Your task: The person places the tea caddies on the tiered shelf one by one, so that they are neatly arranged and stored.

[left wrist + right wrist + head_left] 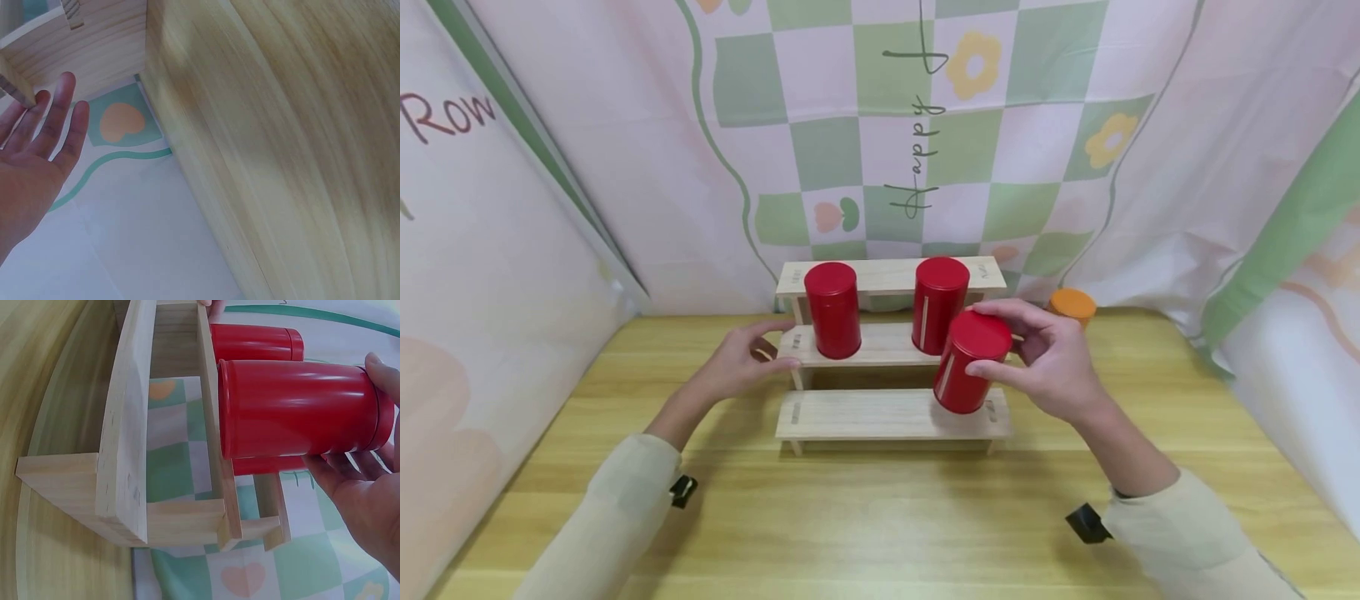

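Note:
My right hand [1056, 362] grips a red lidded tin [964, 375] between thumb and fingers near its lid. In the right wrist view, this tin [294, 409] is held slightly tilted, its base apart from the bottom step of a wooden tiered rack [880, 414]. Two more red tins stand on the middle step, a left tin [833, 312] and a right tin [934, 304] partly behind the held one. At the rack's left side, my left hand [747, 360] holds the end of the middle step, thumb in front; its fingers [59, 122] look fairly straight.
An orange-lidded container [1072, 306] stands behind my right hand, mostly hidden. The rack's top step [880, 273] runs close to a patterned cloth [895, 150] at the back. Wood-grain tabletop [880, 517] spreads in front of the rack.

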